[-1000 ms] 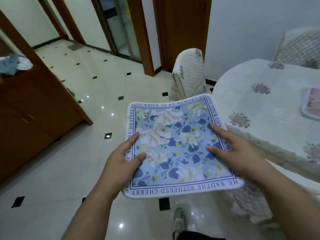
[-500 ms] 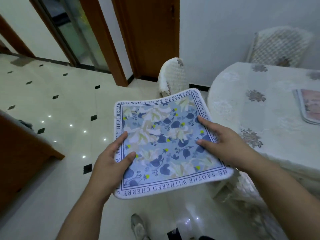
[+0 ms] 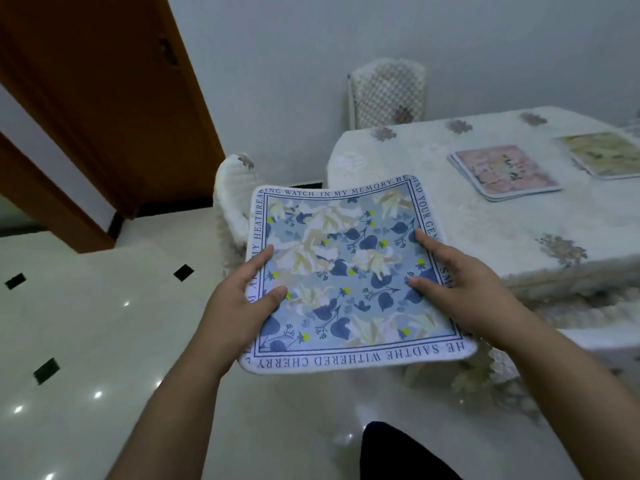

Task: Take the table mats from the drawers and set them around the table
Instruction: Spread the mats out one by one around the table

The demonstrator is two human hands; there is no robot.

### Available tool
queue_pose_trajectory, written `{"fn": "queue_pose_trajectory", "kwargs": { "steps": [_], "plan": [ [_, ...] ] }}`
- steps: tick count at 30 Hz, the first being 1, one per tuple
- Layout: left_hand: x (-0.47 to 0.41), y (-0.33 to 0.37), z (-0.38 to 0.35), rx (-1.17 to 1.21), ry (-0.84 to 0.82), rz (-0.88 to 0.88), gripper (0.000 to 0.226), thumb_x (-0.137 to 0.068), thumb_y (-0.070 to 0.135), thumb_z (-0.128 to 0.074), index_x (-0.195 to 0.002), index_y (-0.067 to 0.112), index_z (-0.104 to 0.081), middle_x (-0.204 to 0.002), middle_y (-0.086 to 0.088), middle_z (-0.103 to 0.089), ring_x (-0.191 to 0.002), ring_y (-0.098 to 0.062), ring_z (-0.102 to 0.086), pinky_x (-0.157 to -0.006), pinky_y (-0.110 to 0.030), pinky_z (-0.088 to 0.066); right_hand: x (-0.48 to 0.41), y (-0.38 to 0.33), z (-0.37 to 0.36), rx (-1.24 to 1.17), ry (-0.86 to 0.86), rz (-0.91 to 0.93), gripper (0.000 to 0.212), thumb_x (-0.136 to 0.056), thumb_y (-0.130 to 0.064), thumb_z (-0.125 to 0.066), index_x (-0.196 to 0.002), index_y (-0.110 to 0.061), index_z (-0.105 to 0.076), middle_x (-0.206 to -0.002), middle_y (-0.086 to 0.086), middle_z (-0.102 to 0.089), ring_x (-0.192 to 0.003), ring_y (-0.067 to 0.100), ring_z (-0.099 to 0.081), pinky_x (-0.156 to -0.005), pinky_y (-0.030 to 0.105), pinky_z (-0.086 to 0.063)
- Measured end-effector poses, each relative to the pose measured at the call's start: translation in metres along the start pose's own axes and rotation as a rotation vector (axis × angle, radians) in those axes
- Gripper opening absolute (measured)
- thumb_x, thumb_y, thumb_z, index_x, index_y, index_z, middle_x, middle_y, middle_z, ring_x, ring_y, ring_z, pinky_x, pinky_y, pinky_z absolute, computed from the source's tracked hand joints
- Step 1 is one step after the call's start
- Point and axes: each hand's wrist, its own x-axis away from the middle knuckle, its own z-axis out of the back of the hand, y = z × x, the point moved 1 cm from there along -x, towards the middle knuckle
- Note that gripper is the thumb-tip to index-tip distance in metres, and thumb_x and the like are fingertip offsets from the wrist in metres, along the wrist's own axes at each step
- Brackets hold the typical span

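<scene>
I hold a square blue floral table mat (image 3: pixel 343 271) with a white lettered border flat in the air, left of the table. My left hand (image 3: pixel 242 299) grips its left edge, thumb on top. On its right edge my right hand (image 3: pixel 460 282) does the same. The table (image 3: pixel 433 220), covered in a cream embroidered cloth, stands to the right. On it lie a pink mat (image 3: pixel 505 172) and, further right, a green-yellow mat (image 3: pixel 604 154).
One cloth-covered chair (image 3: pixel 232 209) is tucked at the table's near-left corner, partly behind the blue mat. Another chair (image 3: pixel 388 95) stands against the back wall. A wooden door (image 3: pixel 114 98) is at the left. Glossy tiled floor (image 3: pixel 86 341) spreads below and left.
The view has swung right: the table fills more of the frame and a green-yellow mat has come into sight. Both hands still hold the blue mat the same way.
</scene>
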Motion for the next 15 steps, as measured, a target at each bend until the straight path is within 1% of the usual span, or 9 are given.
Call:
{"fn": "queue_pose_trajectory", "kwargs": {
  "steps": [2, 3, 6, 8, 9, 11, 13, 15],
  "plan": [
    [-0.029, 0.001, -0.006, -0.001, -0.054, -0.006, 0.06, -0.087, 0.029, -0.079, -0.13, 0.063, -0.055, -0.138, 0.019, -0.06, -0.12, -0.01, -0.064, -0.097, -0.043, -0.055, -0.01, 0.005, 0.003, -0.013, 0.043, -0.036, 0.073, -0.09, -0.036, -0.072, -0.148, -0.054, -0.031, -0.129, -0.027, -0.046, -0.107, 0.0, -0.053, -0.086, 0.013, -0.045],
    [-0.046, 0.001, -0.011, -0.003, -0.078, -0.007, 0.06, -0.087, 0.029, -0.079, -0.13, 0.063, -0.055, -0.139, 0.019, -0.06, -0.12, -0.01, -0.064, -0.097, -0.042, -0.056, -0.017, 0.008, 0.004, -0.025, 0.064, -0.055, 0.073, -0.09, -0.035, -0.072, -0.148, -0.054, -0.032, -0.13, -0.026, -0.046, -0.108, 0.0, -0.053, -0.09, 0.017, -0.046],
    [-0.093, 0.004, -0.024, -0.017, -0.142, -0.009, 0.06, -0.088, 0.026, -0.078, -0.13, 0.063, -0.055, -0.136, 0.024, -0.06, -0.116, -0.006, -0.065, -0.092, -0.035, -0.059, -0.041, 0.021, 0.004, -0.057, 0.097, -0.112, 0.073, -0.089, -0.035, -0.073, -0.148, -0.054, -0.033, -0.133, -0.022, -0.05, -0.11, 0.005, -0.056, -0.095, 0.025, -0.049],
    [-0.128, 0.006, -0.036, -0.047, -0.172, -0.012, 0.06, -0.089, 0.025, -0.077, -0.133, 0.059, -0.055, -0.13, 0.03, -0.059, -0.109, 0.0, -0.067, -0.084, -0.025, -0.06, -0.066, 0.034, 0.005, -0.059, 0.11, -0.149, 0.073, -0.09, -0.035, -0.072, -0.149, -0.053, -0.032, -0.138, -0.016, -0.053, -0.115, 0.011, -0.058, -0.099, 0.034, -0.05],
    [-0.145, 0.008, -0.042, -0.064, -0.18, -0.009, 0.06, -0.089, 0.024, -0.077, -0.134, 0.057, -0.055, -0.128, 0.031, -0.059, -0.105, 0.002, -0.067, -0.08, -0.021, -0.059, -0.08, 0.04, 0.005, -0.063, 0.113, -0.163, 0.074, -0.09, -0.036, -0.072, -0.149, -0.052, -0.032, -0.14, -0.014, -0.054, -0.114, 0.011, -0.059, -0.098, 0.036, -0.052],
    [-0.18, 0.008, -0.053, -0.11, -0.204, -0.011, 0.06, -0.09, 0.024, -0.076, -0.137, 0.055, -0.054, -0.126, 0.03, -0.06, -0.101, 0.004, -0.068, -0.076, -0.018, -0.059, -0.108, 0.054, 0.005, -0.083, 0.127, -0.194, 0.074, -0.089, -0.037, -0.072, -0.148, -0.055, -0.031, -0.14, -0.013, -0.055, -0.109, 0.008, -0.061, -0.093, 0.033, -0.054],
    [-0.216, 0.008, -0.064, -0.164, -0.224, -0.006, 0.06, -0.091, 0.025, -0.075, -0.14, 0.053, -0.052, -0.131, 0.023, -0.061, -0.105, -0.002, -0.068, -0.082, -0.026, -0.06, -0.137, 0.069, 0.004, -0.089, 0.134, -0.212, 0.074, -0.089, -0.039, -0.071, -0.148, -0.057, -0.03, -0.141, -0.015, -0.055, -0.106, 0.005, -0.06, -0.089, 0.028, -0.054],
    [-0.251, 0.007, -0.074, -0.191, -0.235, -0.014, 0.06, -0.092, 0.027, -0.074, -0.141, 0.052, -0.05, -0.135, 0.016, -0.061, -0.107, -0.007, -0.068, -0.084, -0.031, -0.061, -0.168, 0.081, 0.005, -0.078, 0.141, -0.211, 0.075, -0.09, -0.041, -0.07, -0.149, -0.056, -0.027, -0.142, -0.014, -0.054, -0.105, 0.003, -0.057, -0.085, 0.023, -0.051]
  ]
}}
